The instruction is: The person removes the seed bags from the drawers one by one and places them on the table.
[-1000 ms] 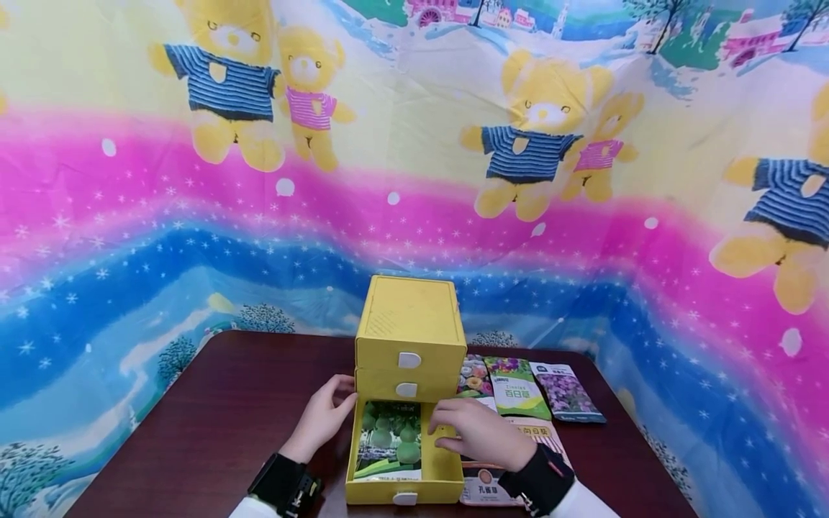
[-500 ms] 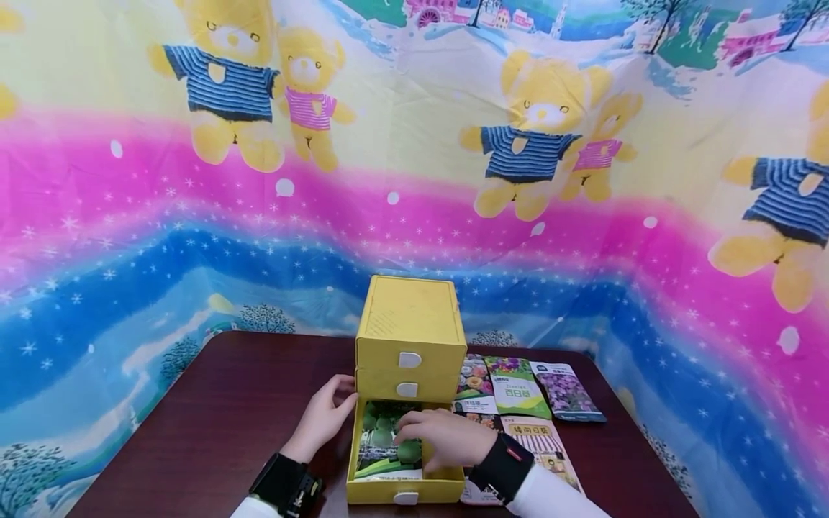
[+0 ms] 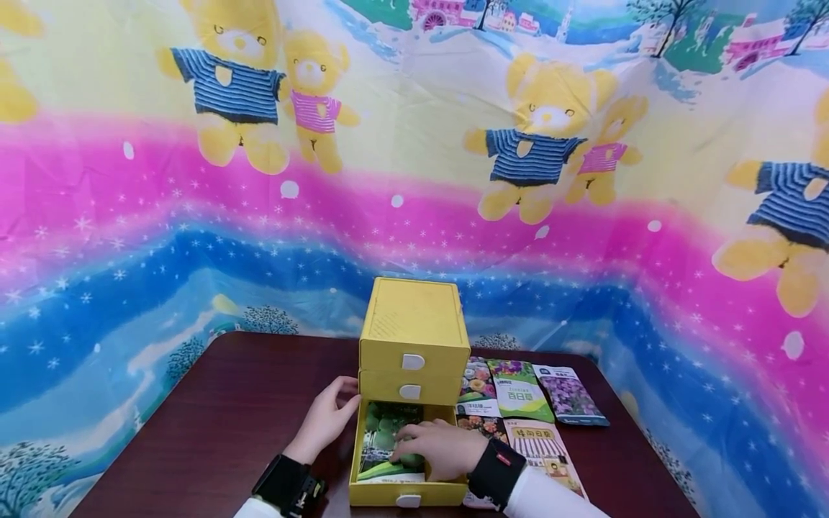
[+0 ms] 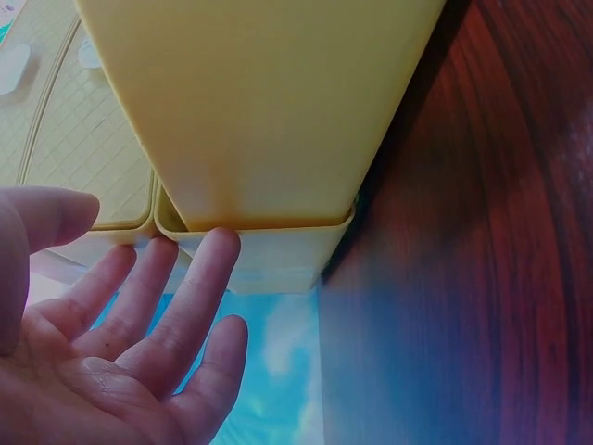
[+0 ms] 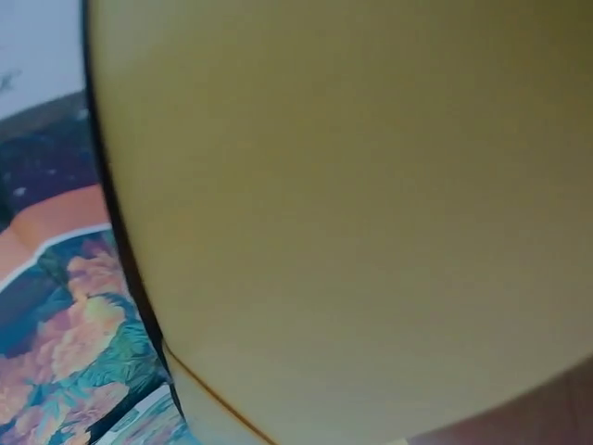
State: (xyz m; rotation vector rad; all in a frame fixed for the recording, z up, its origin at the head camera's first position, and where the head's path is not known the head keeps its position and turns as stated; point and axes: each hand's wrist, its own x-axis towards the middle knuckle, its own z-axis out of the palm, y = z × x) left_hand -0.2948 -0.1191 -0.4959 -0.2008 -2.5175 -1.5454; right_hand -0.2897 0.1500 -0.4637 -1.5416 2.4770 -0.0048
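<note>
A yellow drawer box (image 3: 414, 311) stands on the dark table with its lowest drawer (image 3: 376, 495) pulled out. In that drawer lies a seed packet (image 3: 381, 432) printed with round green fruits. My right hand (image 3: 447, 452) reaches in from the right, its bent fingers resting over the packet's right part; the thumb is partly hidden. The right wrist view shows mostly the yellow drawer side (image 5: 324, 204) and no fingers. My left hand (image 3: 324, 423) is at the box's left side. In the left wrist view its fingers (image 4: 190, 306) extend loosely by the casing's edge, holding nothing.
Several flower seed packets lie right of the box, among them a green zinnia one (image 3: 520, 392), a purple-flowered one (image 3: 571, 397) and one with a striped awning (image 3: 544, 453). The dark table (image 3: 214, 424) spreads left. A bear-printed cloth (image 3: 388, 158) hangs behind.
My right hand has moved left from the drawer's right part and down onto the green-fruit packet. The left hand stays at the box's side. The head view has shifted slightly.
</note>
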